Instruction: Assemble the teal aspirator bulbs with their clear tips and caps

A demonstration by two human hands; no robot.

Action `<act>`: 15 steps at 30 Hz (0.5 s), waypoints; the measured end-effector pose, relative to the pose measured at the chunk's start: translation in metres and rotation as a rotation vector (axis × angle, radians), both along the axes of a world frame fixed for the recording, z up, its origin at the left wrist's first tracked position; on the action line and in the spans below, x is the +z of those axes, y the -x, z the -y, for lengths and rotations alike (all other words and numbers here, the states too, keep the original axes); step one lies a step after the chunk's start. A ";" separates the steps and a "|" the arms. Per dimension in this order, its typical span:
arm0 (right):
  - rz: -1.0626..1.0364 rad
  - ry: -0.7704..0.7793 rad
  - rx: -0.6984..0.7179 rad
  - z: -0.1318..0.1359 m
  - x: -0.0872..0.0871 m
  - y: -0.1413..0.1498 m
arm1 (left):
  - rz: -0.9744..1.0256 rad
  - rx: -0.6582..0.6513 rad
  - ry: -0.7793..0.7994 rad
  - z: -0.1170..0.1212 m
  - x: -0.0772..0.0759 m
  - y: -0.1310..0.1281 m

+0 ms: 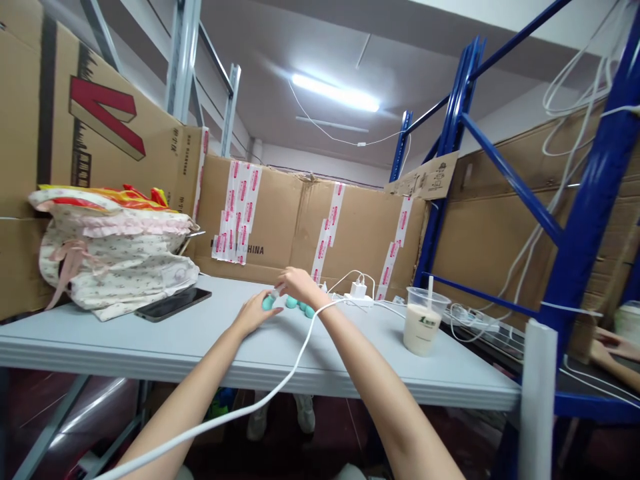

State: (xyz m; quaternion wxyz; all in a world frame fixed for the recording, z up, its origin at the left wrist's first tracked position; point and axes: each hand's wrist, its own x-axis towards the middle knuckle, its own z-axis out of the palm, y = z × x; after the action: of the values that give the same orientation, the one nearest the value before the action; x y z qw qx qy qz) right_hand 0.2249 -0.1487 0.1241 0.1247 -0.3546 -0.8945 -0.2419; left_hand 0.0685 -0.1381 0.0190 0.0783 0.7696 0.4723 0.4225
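Note:
My left hand (254,313) is closed around a small rounded teal piece (269,303), just above the grey table (195,343). Over its top, my right hand (299,285) has its fingers pinched at a small whitish, translucent bit (275,293); the fingers partly hide it, so its kind is unclear. Several similar teal round pieces (309,311) lie on the table below my right hand, partly covered by the wrist. A white cable (280,387) runs in front of my right forearm and down past my left arm.
A plastic cup with a straw (424,323) stands at the right, near a white plug (359,289) on a power strip. A black phone (175,305) and a flowered cloth bag (117,253) lie left. Cardboard (280,227) walls the back. Another person's hand (615,345) shows far right.

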 end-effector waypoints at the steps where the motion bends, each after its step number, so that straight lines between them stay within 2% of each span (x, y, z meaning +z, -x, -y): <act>1: -0.058 -0.009 0.038 -0.002 -0.005 0.004 | -0.028 0.018 0.006 0.000 0.001 0.002; 7: -0.471 0.033 0.014 -0.019 -0.048 0.015 | -0.266 0.334 -0.011 0.003 0.005 0.009; 11: -0.733 0.119 0.010 -0.026 -0.067 0.011 | -0.365 0.379 -0.057 0.007 0.007 0.004; 15: -0.917 0.148 0.034 -0.025 -0.072 0.012 | -0.372 0.402 -0.097 0.009 0.008 0.000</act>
State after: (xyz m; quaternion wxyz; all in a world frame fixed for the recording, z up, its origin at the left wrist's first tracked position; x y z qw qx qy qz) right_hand 0.2125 -0.1236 0.0517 0.4858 -0.4180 -0.7676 0.0063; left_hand 0.0690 -0.1476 0.0270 -0.1323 0.7276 0.6011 0.3031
